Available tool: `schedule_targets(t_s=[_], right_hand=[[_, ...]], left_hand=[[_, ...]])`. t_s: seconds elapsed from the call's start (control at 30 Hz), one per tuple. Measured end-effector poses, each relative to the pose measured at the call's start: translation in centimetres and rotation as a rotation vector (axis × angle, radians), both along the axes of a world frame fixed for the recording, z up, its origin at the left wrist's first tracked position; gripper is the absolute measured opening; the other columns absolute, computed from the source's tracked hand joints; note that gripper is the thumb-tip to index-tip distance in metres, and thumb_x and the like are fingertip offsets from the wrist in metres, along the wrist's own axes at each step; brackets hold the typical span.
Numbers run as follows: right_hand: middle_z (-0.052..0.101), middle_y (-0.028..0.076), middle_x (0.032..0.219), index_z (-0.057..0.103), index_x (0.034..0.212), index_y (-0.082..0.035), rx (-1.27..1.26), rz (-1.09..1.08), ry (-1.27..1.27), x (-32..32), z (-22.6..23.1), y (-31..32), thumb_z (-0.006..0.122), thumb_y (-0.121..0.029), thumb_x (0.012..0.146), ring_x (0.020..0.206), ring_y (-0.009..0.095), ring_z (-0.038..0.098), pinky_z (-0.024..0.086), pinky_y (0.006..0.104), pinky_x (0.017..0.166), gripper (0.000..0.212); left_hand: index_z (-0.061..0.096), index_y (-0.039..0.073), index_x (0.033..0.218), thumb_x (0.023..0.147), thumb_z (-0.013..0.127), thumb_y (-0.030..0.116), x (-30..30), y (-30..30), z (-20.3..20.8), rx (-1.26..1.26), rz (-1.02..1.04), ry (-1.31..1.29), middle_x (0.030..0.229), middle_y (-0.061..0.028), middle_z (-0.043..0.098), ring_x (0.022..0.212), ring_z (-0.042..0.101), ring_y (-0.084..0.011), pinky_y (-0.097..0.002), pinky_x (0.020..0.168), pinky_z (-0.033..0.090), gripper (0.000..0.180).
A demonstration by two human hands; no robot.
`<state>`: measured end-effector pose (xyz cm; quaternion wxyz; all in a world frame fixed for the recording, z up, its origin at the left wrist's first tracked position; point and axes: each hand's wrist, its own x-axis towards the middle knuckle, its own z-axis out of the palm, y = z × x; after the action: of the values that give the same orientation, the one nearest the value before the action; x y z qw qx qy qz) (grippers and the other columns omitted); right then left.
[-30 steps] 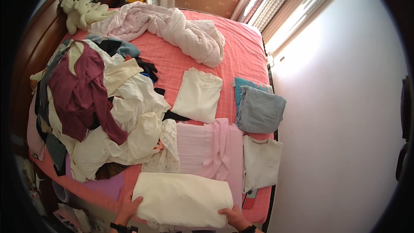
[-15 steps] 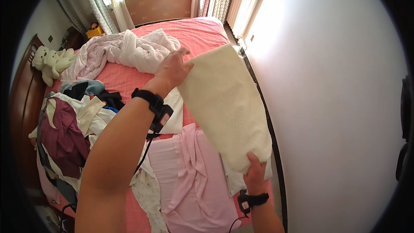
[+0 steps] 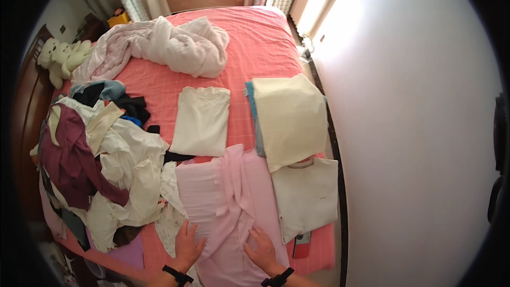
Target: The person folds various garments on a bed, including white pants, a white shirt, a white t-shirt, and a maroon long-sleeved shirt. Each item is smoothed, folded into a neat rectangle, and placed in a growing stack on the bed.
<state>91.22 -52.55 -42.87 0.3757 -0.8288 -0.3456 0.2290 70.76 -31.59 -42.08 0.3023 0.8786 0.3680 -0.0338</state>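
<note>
Hands: two, both over the near part of the bed. Left hand [image 3: 187, 247]: fingers parted, thumb held out to the side, above the left border of the pink cloth [image 3: 199, 183]. Right hand [image 3: 262, 250]: fingers slightly spread, thumb apart, above the same cloth, right of its middle. Cannot tell whether either hand touches the fabric. Black bands: two, one at each wrist.

Pink cloth: one piece, at the near middle of the bed [image 3: 260, 37], reaching down to the person's side; one bunched strip runs lengthwise over its flat part. A pale patterned garment [image 3: 170, 220] lies along its left edge.

Folded white shirts: two. The first white shirt [image 3: 201, 122] lies beyond the pink cloth; the second white shirt [image 3: 305, 196] lies to its right, near the bed's right edge. One cream cloth [image 3: 291, 119], folded, rests on a small stack whose teal piece [image 3: 251, 95] and grey-blue piece [image 3: 259, 141] show at the left side. One red and grey flat object [image 3: 302, 247] pokes out below the second shirt.

Left side: one heap of clothes [image 3: 127, 159], items overlapping, count not readable; one maroon top [image 3: 69, 154] on it. Far side: one crumpled pale-pink quilt [image 3: 180, 48]; two stuffed bears [image 3: 50, 56] by the headboard [image 3: 26, 106].
</note>
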Motion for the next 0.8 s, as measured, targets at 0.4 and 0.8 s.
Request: schedule_targets(t_s=[0.4,0.8], right_hand=[[0.049,0.02,0.159,0.067,0.138,0.002,-0.455,0.454,-0.427,-7.3,-4.0,3.9,0.086,-0.043,0.071,0.15,0.046,0.037,0.021,0.0608,0.126,0.082],[0.054,0.015,0.151,0.08,0.104,-0.01,-0.696,0.224,-0.392,-9.5,-1.0,7.6,0.084,-0.035,0.072,0.146,0.04,0.042,0.026,0.0715,0.118,0.041]], left_hand=[[0.032,0.045,0.165,0.091,0.068,0.068,-7.4,-2.1,-3.1,-0.457,0.218,0.177,0.163,-0.0384,0.028,0.142,0.048,-0.0517,-0.0476,0.111,0.048,0.085],[0.063,0.001,0.133,0.091,0.08,0.027,-20.8,16.8,0.4,-0.217,0.968,-0.553,0.124,-0.0138,0.066,0.092,0.064,-0.0252,-0.0387,0.083,0.055,0.051]])
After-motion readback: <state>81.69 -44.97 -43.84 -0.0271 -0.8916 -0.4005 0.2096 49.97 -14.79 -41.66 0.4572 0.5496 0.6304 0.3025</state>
